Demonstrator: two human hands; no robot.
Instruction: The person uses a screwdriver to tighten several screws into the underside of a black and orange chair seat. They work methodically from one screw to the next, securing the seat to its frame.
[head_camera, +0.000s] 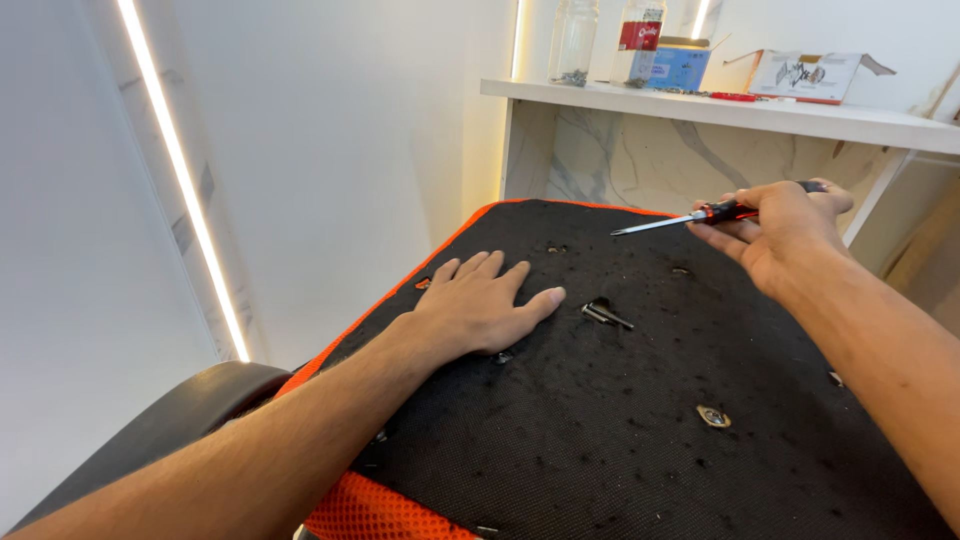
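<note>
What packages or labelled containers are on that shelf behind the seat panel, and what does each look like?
Clear glass jar: far left of the white shelf, dark bits at its bottom.
Clear bottle: right of the jar, red label.
Blue cardboard box: behind the bottle, flaps open.
White carton: further right, lying on its side, flaps open, picture printed on its face.
No signs or screens in view.

The right hand closes over most of the screwdriver, so only the shaft and a bit of red-and-black handle show. The left hand lies flat and partly covers a small metal piece by its palm. The black seat panel is cut off by the bottom edge. On the shelf, the bottles lose their tops to the upper edge, and the small bits beside them are too tiny to tell
</note>
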